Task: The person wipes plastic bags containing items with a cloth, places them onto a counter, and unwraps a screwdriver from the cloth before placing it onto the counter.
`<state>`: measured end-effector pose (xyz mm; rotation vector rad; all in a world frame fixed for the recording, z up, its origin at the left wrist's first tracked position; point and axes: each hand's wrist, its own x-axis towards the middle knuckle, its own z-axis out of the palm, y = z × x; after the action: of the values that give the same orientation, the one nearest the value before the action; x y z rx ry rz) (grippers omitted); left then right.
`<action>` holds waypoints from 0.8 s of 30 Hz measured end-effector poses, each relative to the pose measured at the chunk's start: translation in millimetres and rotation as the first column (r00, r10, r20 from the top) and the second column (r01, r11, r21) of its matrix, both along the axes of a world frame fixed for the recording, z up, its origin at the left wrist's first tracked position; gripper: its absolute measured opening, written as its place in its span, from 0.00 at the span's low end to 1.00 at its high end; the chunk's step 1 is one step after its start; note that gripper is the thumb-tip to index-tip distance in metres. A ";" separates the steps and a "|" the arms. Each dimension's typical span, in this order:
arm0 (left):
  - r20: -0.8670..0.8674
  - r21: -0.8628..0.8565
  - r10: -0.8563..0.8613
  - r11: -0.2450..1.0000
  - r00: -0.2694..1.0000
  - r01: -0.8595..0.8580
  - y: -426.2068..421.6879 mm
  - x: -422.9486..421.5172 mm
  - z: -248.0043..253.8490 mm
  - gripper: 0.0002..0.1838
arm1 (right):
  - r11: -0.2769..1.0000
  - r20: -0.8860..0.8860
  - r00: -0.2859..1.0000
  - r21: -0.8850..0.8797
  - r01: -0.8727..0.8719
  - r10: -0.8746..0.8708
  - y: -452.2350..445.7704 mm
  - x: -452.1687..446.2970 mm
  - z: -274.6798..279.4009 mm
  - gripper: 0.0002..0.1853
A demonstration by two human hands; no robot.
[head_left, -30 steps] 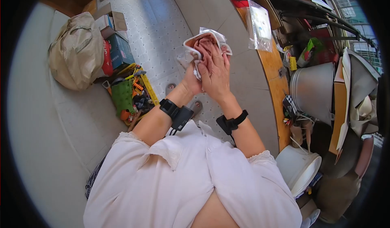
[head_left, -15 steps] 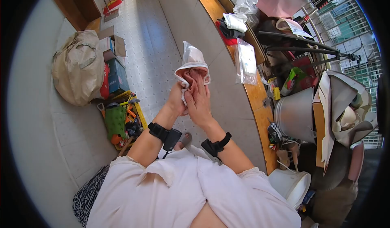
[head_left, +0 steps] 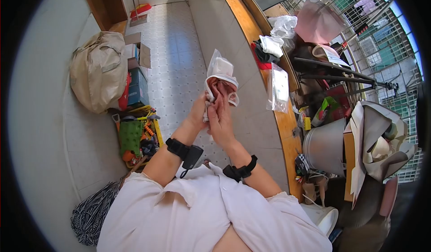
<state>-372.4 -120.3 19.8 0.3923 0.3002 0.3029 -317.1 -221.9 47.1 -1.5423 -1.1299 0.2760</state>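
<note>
In front of me I hold a pink cloth piece with white edging [head_left: 221,86], its opening facing up and away. My left hand [head_left: 197,113] is closed round its left side. My right hand [head_left: 221,125] lies against the near side, its fingers pressed together on the pink fabric and partly sunk in its folds. Beyond the cloth a clear plastic bag with something white in it [head_left: 221,65] sticks up. How the bag is held is hidden by the cloth. Both wrists carry black strapped devices.
On the right, a wooden ledge [head_left: 287,128] carries another clear packet [head_left: 278,88] and folded white cloth [head_left: 271,46]. A metal bucket [head_left: 324,148] and black tripod [head_left: 341,72] stand beyond. Leftward are a beige sack [head_left: 98,72], a yellow crate [head_left: 158,133] and a striped mop head [head_left: 92,218].
The view has shifted, so the surroundings on the left and at the top sit further right and lower. Both hands remain on the pink cloth, with little change in grip.
</note>
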 end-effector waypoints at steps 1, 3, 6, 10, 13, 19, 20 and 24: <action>-0.116 -0.118 0.015 0.993 0.993 -0.029 -5.3 1.4 12.3 0.26 | 1.000 0.048 0.999 0.021 -0.021 0.020 3.6 10.2 7.9 0.32; -0.115 -0.038 0.055 0.998 0.992 -0.059 -23.9 1.4 49.0 0.26 | 0.988 0.147 0.977 0.022 0.153 -0.154 16.8 25.1 14.2 0.32; -0.073 0.212 -0.101 0.971 0.992 0.114 -20.6 -5.8 12.1 0.26 | 0.967 0.181 0.970 -0.166 0.191 -0.160 31.2 62.5 34.9 0.32; -0.011 0.233 -0.112 0.966 0.994 0.112 -15.5 -18.5 4.2 0.30 | 0.961 -0.243 0.967 -0.276 0.009 -0.078 32.1 109.8 17.1 0.31; 0.233 -0.036 -0.237 0.967 0.943 0.252 1.7 -43.8 22.5 0.34 | 0.984 -0.892 0.452 -0.097 -0.147 -0.021 14.4 126.3 22.6 0.26; 0.186 -0.103 -0.137 0.982 0.973 0.158 18.4 -58.9 13.2 0.38 | 0.912 -0.898 0.221 0.403 0.071 0.380 -30.3 113.3 43.4 0.25; 0.190 -0.105 -0.153 0.979 0.970 0.175 20.5 -58.6 8.5 0.38 | 0.912 -0.899 0.231 0.400 0.086 0.373 -36.6 116.6 39.6 0.25; 0.224 -0.196 -0.094 0.971 0.970 0.140 26.2 -62.3 4.6 0.46 | 0.870 -0.888 0.288 0.429 0.242 0.358 -51.0 109.9 35.3 0.26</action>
<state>-434.6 -94.2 24.3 0.1650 0.0953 0.1919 -207.2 -272.9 82.4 -0.5601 -0.1719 0.7946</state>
